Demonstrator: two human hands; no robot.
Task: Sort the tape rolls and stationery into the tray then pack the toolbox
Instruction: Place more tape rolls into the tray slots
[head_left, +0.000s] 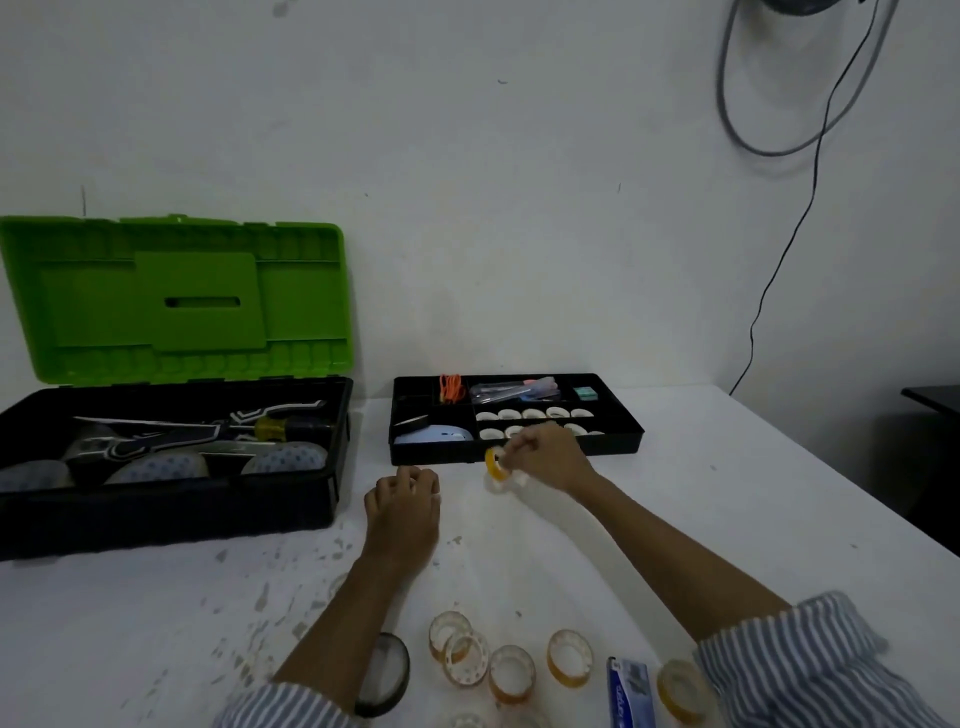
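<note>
My right hand (545, 457) pinches a yellow roll (496, 464) at its fingertips, just short of the tray's (519, 454) near wall; a second pale roll seems to hang under it, though I can't be sure. My left hand (405, 506) rests loosely curled on the table beside it, holding nothing. I'd lift over the wall and drop the roll into the roll compartment just beyond the fingers, in a free slot.
</note>
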